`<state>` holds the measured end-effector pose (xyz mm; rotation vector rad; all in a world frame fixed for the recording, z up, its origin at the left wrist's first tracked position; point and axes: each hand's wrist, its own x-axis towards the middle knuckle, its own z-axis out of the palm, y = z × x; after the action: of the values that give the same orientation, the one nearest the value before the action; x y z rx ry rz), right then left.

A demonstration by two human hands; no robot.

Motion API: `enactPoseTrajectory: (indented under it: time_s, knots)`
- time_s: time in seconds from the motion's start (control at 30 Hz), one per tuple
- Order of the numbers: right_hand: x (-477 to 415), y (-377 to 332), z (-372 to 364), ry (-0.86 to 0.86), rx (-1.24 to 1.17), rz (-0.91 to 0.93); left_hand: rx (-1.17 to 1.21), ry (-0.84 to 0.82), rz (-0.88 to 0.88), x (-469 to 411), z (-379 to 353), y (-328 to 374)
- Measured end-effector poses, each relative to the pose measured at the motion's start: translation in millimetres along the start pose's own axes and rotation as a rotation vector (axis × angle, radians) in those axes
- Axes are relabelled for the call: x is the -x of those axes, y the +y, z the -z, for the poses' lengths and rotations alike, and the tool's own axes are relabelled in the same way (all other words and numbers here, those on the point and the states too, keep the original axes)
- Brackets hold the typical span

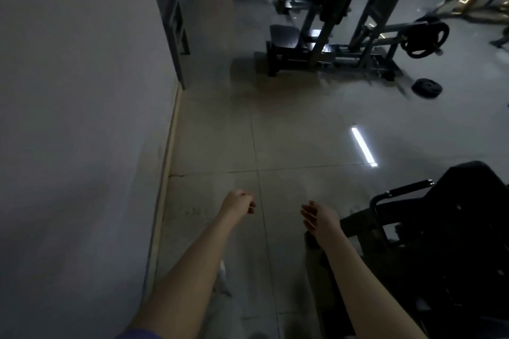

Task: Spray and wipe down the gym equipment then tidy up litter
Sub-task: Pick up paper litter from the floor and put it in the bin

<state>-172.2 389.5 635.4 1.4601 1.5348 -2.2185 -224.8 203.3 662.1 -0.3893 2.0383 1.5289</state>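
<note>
I see the gym equipment in two places: a black machine [451, 234] at four o'clock, just beside my right hand [319, 217], and a seated weight machine [330, 30] at one o'clock, well apart. Both hands are empty; the left hand [238, 201] has its fingers loosely curled, the right's are spread. A weight plate [427, 87] lies on the tiled floor [289, 140].

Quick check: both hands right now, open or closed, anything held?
Left hand: fingers loosely curled, nothing held.
Right hand: open, fingers relaxed, nothing held, next to the black machine.
</note>
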Motion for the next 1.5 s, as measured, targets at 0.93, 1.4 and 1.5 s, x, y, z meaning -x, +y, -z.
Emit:
enactPoseTrajectory:
  time_s: [0.93,1.4,1.5]
  knots:
    - [-333,-222,23,0.565,-0.566,-0.222,-0.693,-0.614,-0.046,-396,-279,282]
    - [-519,-280,130,0.876,-0.671,-0.409,-0.863,-0.866,0.069,-546,-513,327]
    - [-568,-281,148,0.842,-0.571,-0.490,-0.953,-0.947,0.100,-587,-565,327]
